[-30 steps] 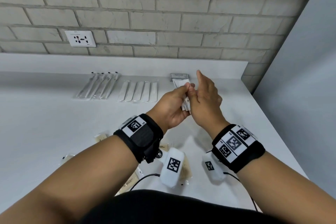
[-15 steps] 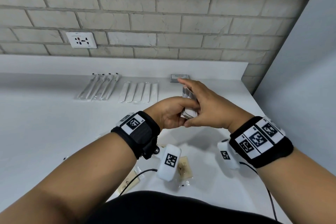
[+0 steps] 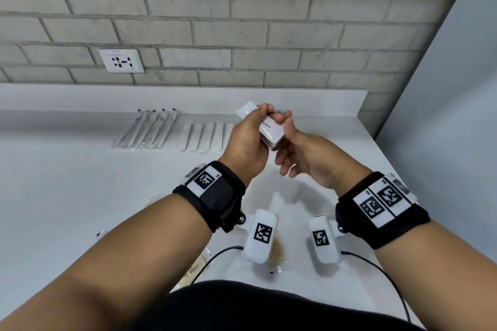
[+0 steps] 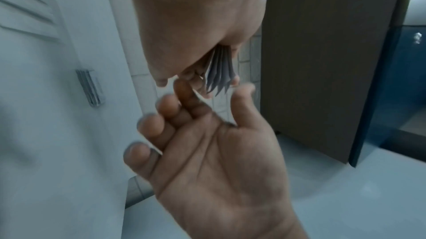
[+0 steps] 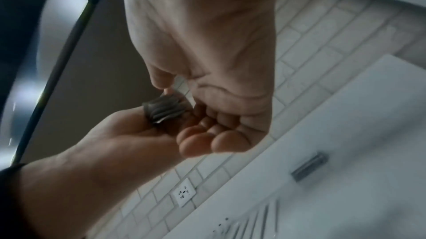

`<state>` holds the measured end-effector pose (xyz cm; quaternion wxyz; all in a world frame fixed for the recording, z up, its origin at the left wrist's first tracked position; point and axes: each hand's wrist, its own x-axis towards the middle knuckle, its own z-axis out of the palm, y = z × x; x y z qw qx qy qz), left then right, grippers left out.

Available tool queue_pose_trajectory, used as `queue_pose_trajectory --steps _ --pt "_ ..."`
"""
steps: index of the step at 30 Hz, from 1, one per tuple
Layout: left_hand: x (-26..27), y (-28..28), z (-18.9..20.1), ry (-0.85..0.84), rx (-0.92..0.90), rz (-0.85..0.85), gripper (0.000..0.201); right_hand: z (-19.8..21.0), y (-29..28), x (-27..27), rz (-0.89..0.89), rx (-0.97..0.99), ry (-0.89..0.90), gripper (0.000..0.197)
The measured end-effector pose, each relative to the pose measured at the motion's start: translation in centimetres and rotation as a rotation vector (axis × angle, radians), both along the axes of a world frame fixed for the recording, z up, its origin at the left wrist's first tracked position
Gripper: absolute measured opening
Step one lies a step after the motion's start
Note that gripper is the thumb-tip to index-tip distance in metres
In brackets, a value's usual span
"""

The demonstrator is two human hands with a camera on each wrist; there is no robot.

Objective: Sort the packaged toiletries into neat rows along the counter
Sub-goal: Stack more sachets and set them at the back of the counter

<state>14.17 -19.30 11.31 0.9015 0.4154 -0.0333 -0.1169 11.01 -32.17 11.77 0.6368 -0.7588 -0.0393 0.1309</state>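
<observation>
My left hand (image 3: 250, 140) is raised above the white counter (image 3: 67, 183) and grips a small stack of white toothpaste sachets (image 3: 271, 130), label up. One white sachet (image 3: 247, 110) sticks out past its fingers. In the left wrist view the stack's edges (image 4: 219, 73) fan out below my left hand (image 4: 198, 30). My right hand (image 3: 298, 156) lies palm up just right of the stack, fingers loosely curled; its thumb reaches the stack's edge. The right wrist view shows the stack (image 5: 164, 111) in the left palm, with my right fingers (image 5: 207, 137) beside it.
At the back of the counter lie a row of wrapped toothbrushes (image 3: 148, 129) and a row of flat white packets (image 3: 204, 136). A small dark stack (image 4: 91, 88) rests by the backsplash. Brownish packets (image 3: 277, 250) lie near the front edge. A grey wall (image 3: 443, 88) bounds the right.
My right hand has come off the top of the stack and turned palm up below it. My left hand now grips the stack alone, slightly higher and farther back.
</observation>
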Motion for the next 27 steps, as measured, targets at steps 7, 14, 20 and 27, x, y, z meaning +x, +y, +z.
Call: queue_pose_trajectory --steps 7,14,20,27 --pt "-0.2 -0.9 -0.6 0.034 -0.003 -0.038 0.026 -1.3 1.1 0.6 -0.075 0.387 0.01 0.019" --pt "0.8 0.2 -3.8 0.056 0.093 -0.086 0.019 -4.1 -0.9 1.6 -0.085 0.289 0.143 0.019" --pt "1.9 2.6 -7.0 -0.388 1.23 -0.28 0.028 -8.7 -5.6 3.0 0.028 -0.227 0.479 0.023" --pt "1.9 -0.2 -10.2 -0.833 1.789 -0.518 0.031 -10.3 -5.2 3.9 0.076 -0.668 0.574 0.033"
